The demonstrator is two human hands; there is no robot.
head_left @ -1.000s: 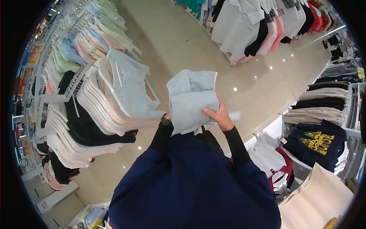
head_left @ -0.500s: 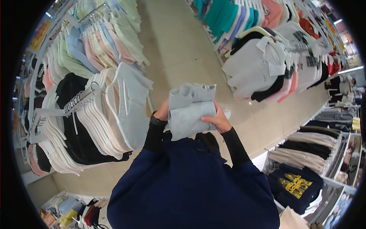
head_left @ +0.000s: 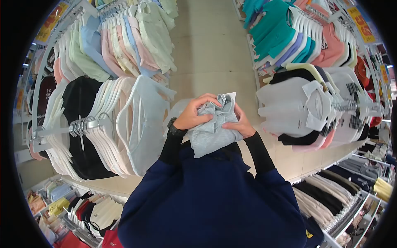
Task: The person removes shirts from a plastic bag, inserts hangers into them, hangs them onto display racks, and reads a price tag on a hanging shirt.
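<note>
A light grey folded garment [head_left: 213, 138] is held in front of my chest, its upper part bunched and a white tag or edge standing up at its top right. My left hand [head_left: 196, 113], with a dark watch on the wrist, grips the bunched upper left part, fingers curled over the top. Around the right side my right hand [head_left: 242, 124] is closed, its thumb pressed on the front and its other fingers behind, partly hidden.
On the left, a rack [head_left: 58, 131] carries white, black and pale blue tops on hangers. Teal and purple tops [head_left: 275, 33] and white shirts [head_left: 289, 105] hang on the right. Folded trousers [head_left: 318, 198] lie lower right. A tiled floor aisle [head_left: 211, 53] runs ahead.
The view has swung to the right. My left hand has moved from the garment's left side onto its top. The garment's upper part has become more crumpled and gathered.
</note>
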